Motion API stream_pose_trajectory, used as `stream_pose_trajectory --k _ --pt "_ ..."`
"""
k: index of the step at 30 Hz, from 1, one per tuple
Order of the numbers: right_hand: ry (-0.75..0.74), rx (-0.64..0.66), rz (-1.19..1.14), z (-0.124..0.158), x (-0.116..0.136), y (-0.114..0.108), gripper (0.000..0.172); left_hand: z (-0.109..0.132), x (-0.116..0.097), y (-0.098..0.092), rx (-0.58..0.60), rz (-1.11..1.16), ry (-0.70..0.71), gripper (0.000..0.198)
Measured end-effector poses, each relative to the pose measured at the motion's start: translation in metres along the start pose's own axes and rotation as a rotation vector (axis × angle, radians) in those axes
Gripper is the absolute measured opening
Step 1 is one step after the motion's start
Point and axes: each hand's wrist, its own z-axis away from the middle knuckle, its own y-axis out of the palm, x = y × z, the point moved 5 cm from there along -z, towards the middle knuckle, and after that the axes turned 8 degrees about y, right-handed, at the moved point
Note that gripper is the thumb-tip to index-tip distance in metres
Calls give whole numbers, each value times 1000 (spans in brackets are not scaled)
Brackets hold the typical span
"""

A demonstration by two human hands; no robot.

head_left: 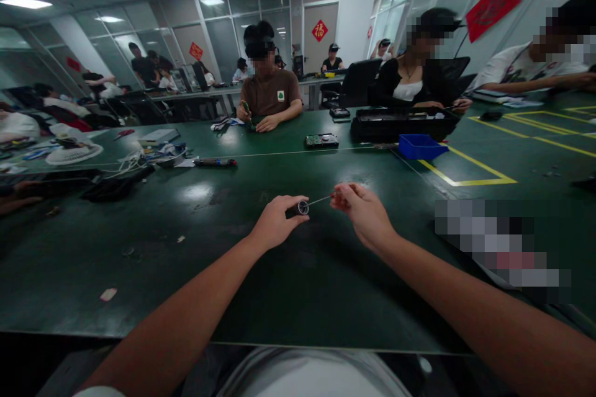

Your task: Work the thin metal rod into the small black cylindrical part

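My left hand grips a small dark cylinder between thumb and fingers, its pale-rimmed round end facing right. In my right hand the fingers are pinched on a thin metal rod. The rod spans the gap between my hands, and its far tip meets the cylinder's round end; whether it goes inside I cannot tell. My right fingers hide the rod's other end. Both hands are above the green tabletop.
Ahead lie a circuit-board device, a blue bin, a long black casing and a dark pen-shaped tool. Cables and parts clutter the left. A blurred-out flat item lies right. Several people sit around the table.
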Motion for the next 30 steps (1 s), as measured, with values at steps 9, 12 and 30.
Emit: stream_pose_trajectory --k 9,12,30 --pt "-66 -69 64 2 2 -3 27 -1 -3 -2 5 -21 14 40" --pt "-169 -79 215 9 11 0 25 -1 -3 -2 -3 -33 19 39" --pt "-279 1 302 20 15 8 22 -2 0 -3 -54 -38 28 38"
